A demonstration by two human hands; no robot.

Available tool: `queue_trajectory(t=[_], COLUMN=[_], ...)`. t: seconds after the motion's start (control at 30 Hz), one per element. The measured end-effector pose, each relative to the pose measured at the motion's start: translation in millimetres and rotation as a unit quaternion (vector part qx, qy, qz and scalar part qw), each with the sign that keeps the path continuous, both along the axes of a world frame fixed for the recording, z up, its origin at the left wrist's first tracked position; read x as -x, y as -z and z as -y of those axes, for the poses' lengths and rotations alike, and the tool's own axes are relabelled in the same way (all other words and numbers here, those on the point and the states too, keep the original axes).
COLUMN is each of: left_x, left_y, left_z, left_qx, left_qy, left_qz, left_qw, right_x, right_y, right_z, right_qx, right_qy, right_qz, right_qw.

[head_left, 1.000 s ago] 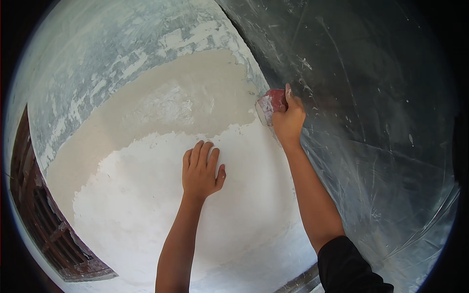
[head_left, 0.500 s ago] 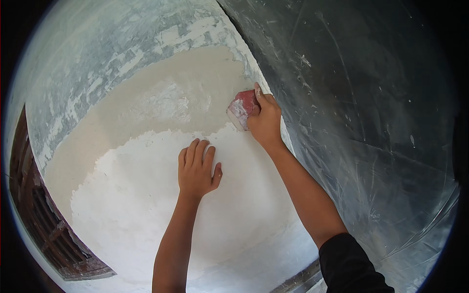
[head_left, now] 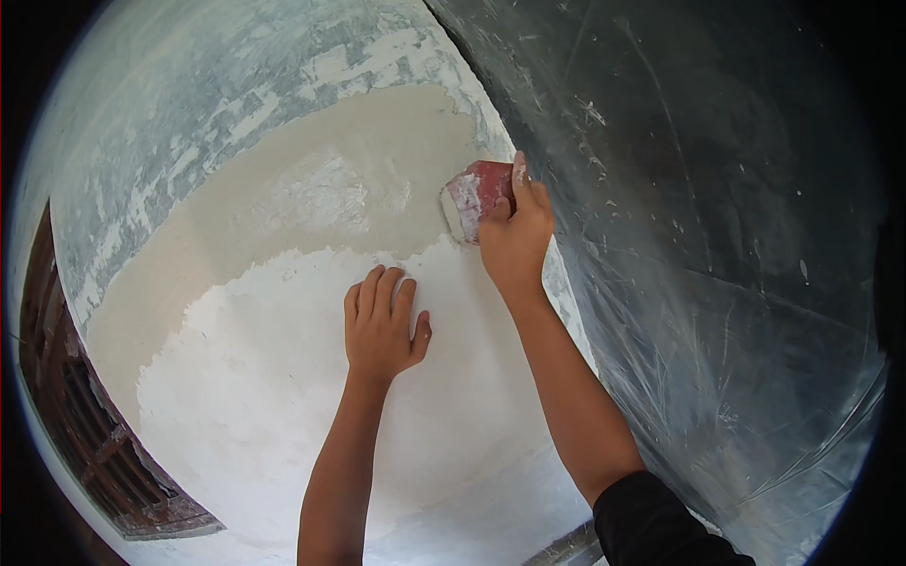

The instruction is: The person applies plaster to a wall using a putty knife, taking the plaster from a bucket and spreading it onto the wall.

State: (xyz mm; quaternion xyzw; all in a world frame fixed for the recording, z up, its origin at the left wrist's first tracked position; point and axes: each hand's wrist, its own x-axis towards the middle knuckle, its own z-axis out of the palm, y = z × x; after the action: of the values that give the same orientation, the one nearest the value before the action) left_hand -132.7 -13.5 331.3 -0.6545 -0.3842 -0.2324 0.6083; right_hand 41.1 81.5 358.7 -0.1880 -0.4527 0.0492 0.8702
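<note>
My right hand (head_left: 517, 241) is closed around a red putty scraper (head_left: 481, 191) smeared with white paste. The scraper's pale edge lies against the wall (head_left: 274, 377), close to its right edge, at the border between a damp beige patch of putty (head_left: 241, 208) and the smooth white coat below. Lower and to the left, my left hand (head_left: 377, 321) rests flat on the white coat. Its fingers point up and its thumb stands apart; it holds nothing.
A dark plastic sheet (head_left: 717, 217), speckled with white, hangs along the wall's right edge. A brown slatted wooden frame (head_left: 99, 434) curves along the lower left. Above the beige patch the wall is streaked grey-green and white (head_left: 255, 113).
My right hand and the scraper have shifted slightly right and up, with the hand turned more upright. My right forearm has swung a little left at the elbow. My left hand stays in place.
</note>
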Motion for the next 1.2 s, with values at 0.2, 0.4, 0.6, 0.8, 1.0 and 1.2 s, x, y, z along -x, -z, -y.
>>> queue_trajectory(t=[0.2,0.4,0.6,0.8,1.0,1.2], left_x=[-1.3,-0.9,0.5,-0.8,-3.3,-0.2], left_y=[-0.4,1.0,1.1,0.1,0.2,1.4], left_z=[2.0,0.7,-1.0,0.2,-0.5,0.2], left_qx=[-0.004,0.004,0.005,0.004,0.005,0.008], left_qy=[0.003,0.000,0.001,-0.002,-0.001,-0.006], left_qz=[-0.002,-0.002,-0.001,-0.002,-0.007,-0.006], left_qw=[1.000,1.000,1.000,1.000,1.000,1.000], right_x=[-6.7,13.1,-10.6,-36.4,-23.7,-17.7], right_y=[10.0,14.1,22.3,29.6,38.4,38.3], right_z=[-24.6,-12.4,-20.2,-45.0,-47.2,-20.5], right_qx=[0.122,0.046,0.035,0.092,0.009,0.003], right_qy=[-0.039,-0.029,-0.036,0.028,0.000,-0.062], right_qz=[-0.044,0.053,-0.007,-0.037,0.055,0.056], right_qw=[0.991,0.997,0.999,0.995,0.998,0.996])
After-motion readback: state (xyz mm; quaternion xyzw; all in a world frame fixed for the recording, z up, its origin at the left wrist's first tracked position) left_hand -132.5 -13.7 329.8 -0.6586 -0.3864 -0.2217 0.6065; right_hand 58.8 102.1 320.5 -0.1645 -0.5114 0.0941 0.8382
